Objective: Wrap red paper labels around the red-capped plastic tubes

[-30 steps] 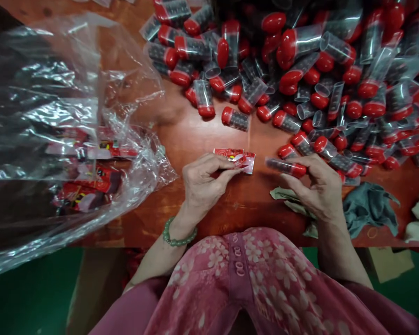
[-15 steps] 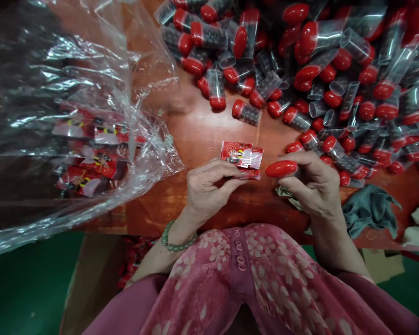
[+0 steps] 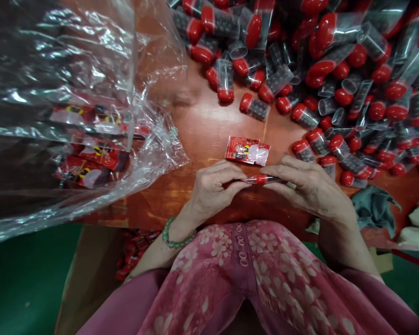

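My left hand (image 3: pixel 218 186) is closed, its thumb and fingers pinching one end of a thin red printed packet (image 3: pixel 260 179) seen nearly edge-on. My right hand (image 3: pixel 305 188) pinches the other end, where the piece looks dark. The fingers cover both ends, and the red-capped tube is not plainly visible in the right hand. Just beyond the fingertips, a small stack of red printed packets (image 3: pixel 246 150) lies flat on the table. The nearest clear tube with a red rounded cap (image 3: pixel 254 107) lies farther back.
A big heap of red-capped clear tubes (image 3: pixel 335 83) covers the back right. At the left, a crinkled clear plastic bag (image 3: pixel 153 135) lies over more red printed packets (image 3: pixel 91 160). A dark green cloth (image 3: pixel 375 209) sits by the right front edge. Below the table are red packets (image 3: pixel 134 253).
My right hand has moved in towards my left, and the red cap that showed in its fingers is out of sight. Both hands now hold the thin red piece, slightly apart from the stack.
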`<state>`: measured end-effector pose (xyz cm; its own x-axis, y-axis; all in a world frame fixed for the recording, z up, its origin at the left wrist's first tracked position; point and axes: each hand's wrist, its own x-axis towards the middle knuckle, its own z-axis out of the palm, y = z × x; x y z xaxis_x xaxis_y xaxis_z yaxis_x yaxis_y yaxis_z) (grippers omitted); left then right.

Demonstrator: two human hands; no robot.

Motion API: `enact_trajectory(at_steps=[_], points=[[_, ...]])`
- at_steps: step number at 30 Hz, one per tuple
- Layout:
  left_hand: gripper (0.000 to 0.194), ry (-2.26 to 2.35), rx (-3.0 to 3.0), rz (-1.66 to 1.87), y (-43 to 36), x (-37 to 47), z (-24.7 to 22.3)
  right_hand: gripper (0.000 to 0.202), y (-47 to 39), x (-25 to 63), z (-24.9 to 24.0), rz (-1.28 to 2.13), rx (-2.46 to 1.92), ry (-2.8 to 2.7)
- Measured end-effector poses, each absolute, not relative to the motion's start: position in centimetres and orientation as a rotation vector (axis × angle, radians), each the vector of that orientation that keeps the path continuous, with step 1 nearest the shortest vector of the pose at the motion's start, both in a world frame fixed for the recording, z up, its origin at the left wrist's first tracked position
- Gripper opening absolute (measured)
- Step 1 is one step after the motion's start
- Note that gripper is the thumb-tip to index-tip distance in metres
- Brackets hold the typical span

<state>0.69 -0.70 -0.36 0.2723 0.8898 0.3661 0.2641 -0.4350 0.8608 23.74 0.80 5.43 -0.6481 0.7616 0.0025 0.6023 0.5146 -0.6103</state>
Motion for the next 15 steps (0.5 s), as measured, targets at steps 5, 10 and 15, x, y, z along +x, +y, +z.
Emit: enact_trajectory(at_steps=[5, 10, 15], points=[[0.01, 1.018, 1.835, 1.049, -0.9, 0.4, -1.0, 0.023, 1.4, 23.1, 5.2, 0.941, -1.123, -2.702], [0.008, 1.009, 1.775, 0.922, -0.8, -0.4, -1.2, 0.022, 2.2, 22.3, 5.0, 1.154, -1.072, -2.649], [0.008, 0.972, 1.699, 0.869, -0.5, -0.8, -0.9, 0.019, 2.8, 22.0, 5.3, 1.368, -1.024, -2.436]])
